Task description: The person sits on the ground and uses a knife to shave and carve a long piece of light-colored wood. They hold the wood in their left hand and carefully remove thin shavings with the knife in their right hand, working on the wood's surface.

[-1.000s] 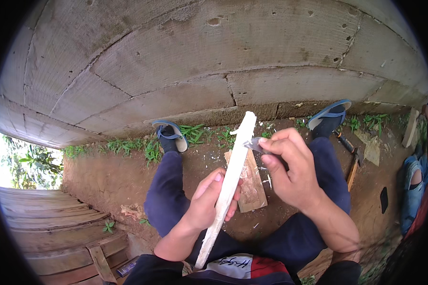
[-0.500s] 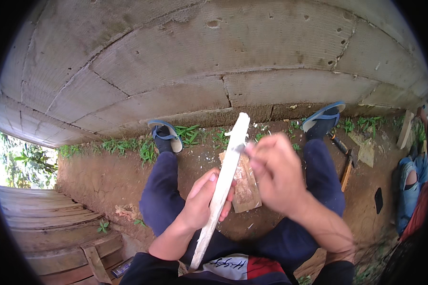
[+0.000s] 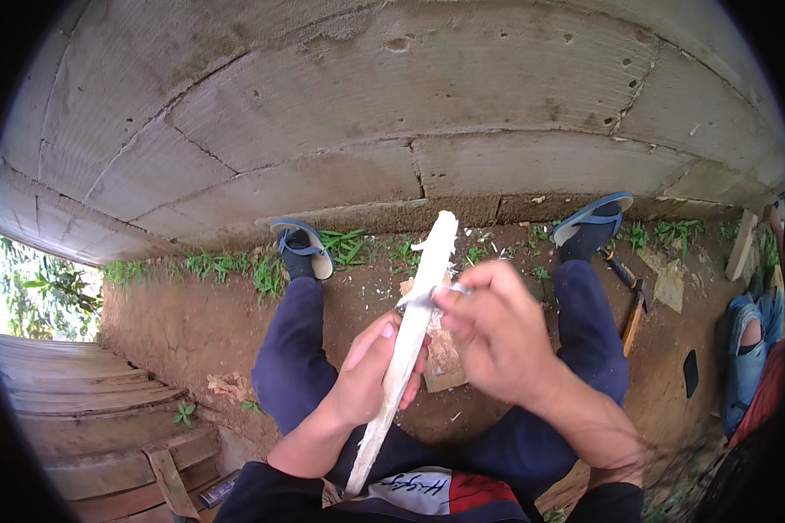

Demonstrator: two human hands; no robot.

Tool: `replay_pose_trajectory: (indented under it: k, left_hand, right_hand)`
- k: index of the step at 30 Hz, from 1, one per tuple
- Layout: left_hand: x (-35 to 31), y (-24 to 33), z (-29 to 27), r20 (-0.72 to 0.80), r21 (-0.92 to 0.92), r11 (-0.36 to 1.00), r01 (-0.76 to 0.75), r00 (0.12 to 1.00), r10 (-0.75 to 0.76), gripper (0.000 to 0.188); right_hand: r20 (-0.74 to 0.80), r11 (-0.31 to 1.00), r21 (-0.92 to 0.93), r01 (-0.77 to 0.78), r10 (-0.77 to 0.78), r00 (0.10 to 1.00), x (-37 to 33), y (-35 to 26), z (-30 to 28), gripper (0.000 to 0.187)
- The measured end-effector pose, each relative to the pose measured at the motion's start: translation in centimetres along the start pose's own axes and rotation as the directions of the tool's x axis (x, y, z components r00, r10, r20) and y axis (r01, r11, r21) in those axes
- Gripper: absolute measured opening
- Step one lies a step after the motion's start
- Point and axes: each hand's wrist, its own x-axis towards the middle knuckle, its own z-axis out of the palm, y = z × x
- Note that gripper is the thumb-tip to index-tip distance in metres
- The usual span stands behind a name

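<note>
A long pale stick [image 3: 401, 366] of bare wood slants up from my lap, its far end rough and splintered. My left hand [image 3: 368, 370] is closed around its middle, thumb on top. My right hand [image 3: 501, 327] is closed on a small knife [image 3: 417, 298], whose thin shiny blade lies across the stick just beyond my left hand. The knife's handle is hidden in my fingers. Below the stick, a wooden block [image 3: 445, 370] lies on the ground between my legs, partly covered by my hands.
A grey block wall [image 3: 323, 105] rises ahead, beyond my sandalled feet. At right lie a wooden-handled tool [image 3: 634, 322], a dark-handled tool [image 3: 619, 268] and a flat black object [image 3: 691, 373]. Another person's jeans [image 3: 740, 366] show at far right. Wooden boards [image 3: 87, 410] stand lower left.
My right hand has drawn the knife down along the stick towards my left hand, and the blade now crosses the wood. The left hand keeps its hold with little movement.
</note>
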Motion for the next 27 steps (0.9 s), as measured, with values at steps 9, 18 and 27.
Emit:
replay_pose_trajectory:
  k: [9, 18, 27]
  left_hand:
    - [-0.2, -0.3, -0.1, 0.033, 0.024, 0.999, 0.024, 0.999, -0.025, 0.049]
    - [-0.3, -0.7, -0.1, 0.007, 0.005, 0.998, 0.059, 0.998, -0.059, 0.041]
    - [-0.4, -1.7, -1.8, -0.020, -0.118, 0.992, 0.053, 0.998, -0.056, 0.036]
  right_hand:
    - [-0.099, 0.999, 0.006, -0.044, 0.044, 0.994, 0.0, 0.9, 0.0, 0.026]
    - [0.028, 0.992, 0.071, -0.106, 0.104, 0.994, -0.1, -0.7, 0.3, 0.024]
    - [0.057, 0.995, -0.004, -0.095, 0.095, 0.994, -0.1, 0.4, 1.7, 0.019]
